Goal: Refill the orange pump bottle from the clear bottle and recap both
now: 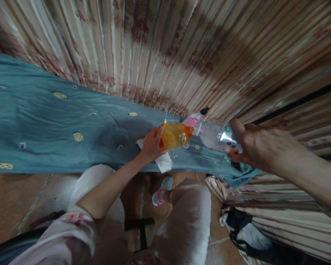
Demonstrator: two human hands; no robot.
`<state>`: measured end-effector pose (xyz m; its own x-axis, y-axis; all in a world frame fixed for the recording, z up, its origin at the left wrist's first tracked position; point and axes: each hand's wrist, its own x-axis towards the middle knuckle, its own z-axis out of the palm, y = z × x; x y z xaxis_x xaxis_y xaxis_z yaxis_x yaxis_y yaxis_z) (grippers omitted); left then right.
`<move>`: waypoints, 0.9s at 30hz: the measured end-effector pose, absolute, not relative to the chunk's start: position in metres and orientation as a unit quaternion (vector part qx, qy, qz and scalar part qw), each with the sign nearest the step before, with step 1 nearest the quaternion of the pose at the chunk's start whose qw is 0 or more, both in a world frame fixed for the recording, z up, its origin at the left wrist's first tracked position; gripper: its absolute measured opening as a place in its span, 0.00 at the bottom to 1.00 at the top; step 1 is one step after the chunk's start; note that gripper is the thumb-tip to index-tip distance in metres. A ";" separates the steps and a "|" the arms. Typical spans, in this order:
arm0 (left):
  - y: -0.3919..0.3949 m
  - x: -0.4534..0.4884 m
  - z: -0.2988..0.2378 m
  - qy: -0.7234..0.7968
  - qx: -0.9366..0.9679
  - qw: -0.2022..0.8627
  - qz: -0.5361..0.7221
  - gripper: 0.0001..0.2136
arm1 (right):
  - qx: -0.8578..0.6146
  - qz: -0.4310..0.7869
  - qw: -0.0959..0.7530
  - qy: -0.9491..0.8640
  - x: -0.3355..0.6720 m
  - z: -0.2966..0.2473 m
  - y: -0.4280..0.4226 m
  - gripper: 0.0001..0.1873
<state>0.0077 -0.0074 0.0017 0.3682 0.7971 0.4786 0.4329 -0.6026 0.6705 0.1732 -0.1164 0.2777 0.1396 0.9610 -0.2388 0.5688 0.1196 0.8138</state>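
My left hand (153, 146) is wrapped round the base of a small bottle with orange liquid (175, 136), tilted with its neck to the right. My right hand (249, 141) grips the base end of a clear plastic bottle (216, 135), which lies tilted with its neck to the left. The two bottle mouths meet or nearly meet; I cannot tell whether they touch. A white tissue (164, 162) lies beneath my left hand. Behind the orange bottle stands a bottle with a thin nozzle (166, 119), mostly hidden.
A teal cloth with pineapple prints (44, 121) covers the narrow table. Behind the clear bottle is another clear bottle with a black top (204, 110) and pink marking. A pleated curtain (154, 48) hangs along the back and right. A dark bag (245, 232) sits on the floor at right.
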 end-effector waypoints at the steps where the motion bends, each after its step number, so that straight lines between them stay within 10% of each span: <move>1: -0.007 0.008 0.002 0.385 0.797 0.222 0.409 0.47 | 0.622 0.231 0.426 0.614 0.173 0.278 -0.116 0.26; 27: -0.008 0.007 0.004 0.388 0.796 0.230 0.404 0.47 | 0.609 0.256 0.400 0.635 0.179 0.276 -0.119 0.23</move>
